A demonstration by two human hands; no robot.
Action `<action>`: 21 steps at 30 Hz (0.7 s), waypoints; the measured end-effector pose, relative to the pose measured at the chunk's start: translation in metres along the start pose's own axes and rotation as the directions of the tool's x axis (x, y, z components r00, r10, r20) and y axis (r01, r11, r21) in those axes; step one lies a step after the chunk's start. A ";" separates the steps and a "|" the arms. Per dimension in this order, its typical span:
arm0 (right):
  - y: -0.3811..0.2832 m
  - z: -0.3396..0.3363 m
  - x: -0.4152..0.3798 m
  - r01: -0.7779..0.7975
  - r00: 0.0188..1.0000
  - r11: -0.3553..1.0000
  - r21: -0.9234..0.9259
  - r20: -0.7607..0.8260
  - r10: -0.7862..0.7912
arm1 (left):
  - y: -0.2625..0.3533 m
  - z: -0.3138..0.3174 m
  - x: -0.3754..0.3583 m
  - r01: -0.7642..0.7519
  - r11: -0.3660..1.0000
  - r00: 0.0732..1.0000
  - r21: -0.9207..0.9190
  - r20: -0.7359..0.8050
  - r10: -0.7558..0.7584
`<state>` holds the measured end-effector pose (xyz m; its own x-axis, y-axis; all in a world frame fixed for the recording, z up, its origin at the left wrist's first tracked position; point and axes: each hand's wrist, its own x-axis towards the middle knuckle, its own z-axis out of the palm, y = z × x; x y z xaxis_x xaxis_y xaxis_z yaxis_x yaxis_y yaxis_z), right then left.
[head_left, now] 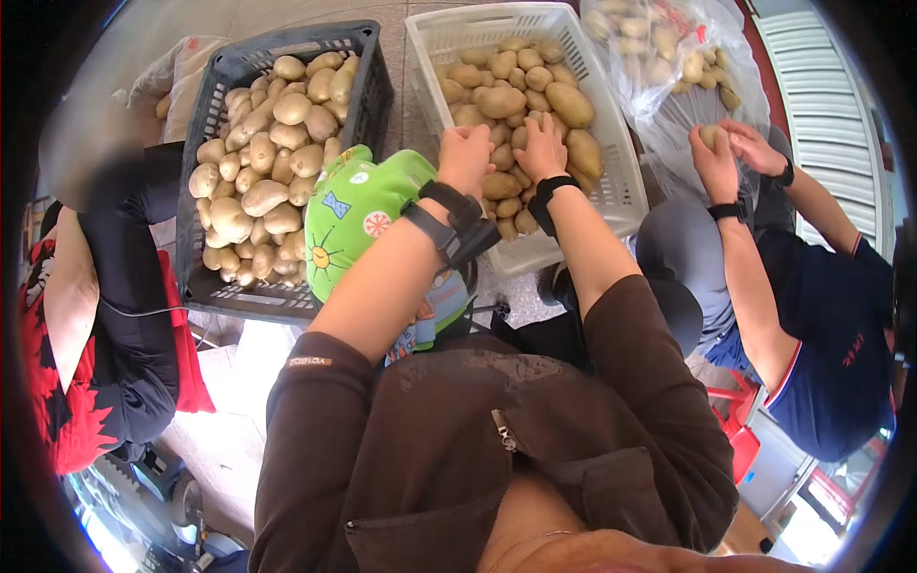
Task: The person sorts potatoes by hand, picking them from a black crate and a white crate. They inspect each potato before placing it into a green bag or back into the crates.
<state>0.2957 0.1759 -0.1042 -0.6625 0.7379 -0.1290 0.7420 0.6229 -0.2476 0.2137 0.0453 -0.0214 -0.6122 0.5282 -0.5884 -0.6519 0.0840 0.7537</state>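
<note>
Both my hands are over a white plastic crate (630,181) of potatoes (501,102). My left hand (466,158) is at the crate's near left side, its fingers curled together; whatever they hold is hidden. To its right, my right hand (542,150) reaches down onto the potatoes with its fingers apart, touching the pile. Larger potatoes (570,105) lie along the crate's right side, beside that hand. Dark bands circle both my wrists.
A black crate (218,95) heaped with potatoes stands at left. A green patterned cloth (358,215) covers my knee beside it. At right, a co-worker's hands (721,158) hold a potato (710,136) near a clear plastic bag (659,105) of potatoes. Another person sits at far left.
</note>
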 end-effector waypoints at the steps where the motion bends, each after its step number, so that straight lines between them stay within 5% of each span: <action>1: -0.003 -0.001 0.005 -0.006 1.000 0.999 -0.040 0.030 0.007 | 0.000 0.000 0.001 0.008 1.000 1.000 0.014 0.002 -0.008; 7: 0.002 0.016 0.033 -0.036 0.994 0.978 -0.207 0.091 0.055 | 0.005 -0.001 0.004 0.037 0.999 0.997 0.011 0.066 -0.038; 16: 0.001 0.019 0.027 -0.125 0.984 0.971 -0.203 0.100 0.148 | 0.002 0.000 0.004 0.055 0.998 0.996 -0.015 0.064 -0.054; 21: 0.022 0.035 0.021 -0.183 0.943 0.975 -0.125 0.259 0.210 | 0.006 0.000 0.003 0.052 0.999 0.996 0.001 0.066 -0.052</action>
<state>0.2941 0.1962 -0.1459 -0.4951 0.7592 -0.4225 0.8577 0.5047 -0.0982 0.2081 0.0470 -0.0189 -0.5468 0.5774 -0.6064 -0.6823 0.1124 0.7223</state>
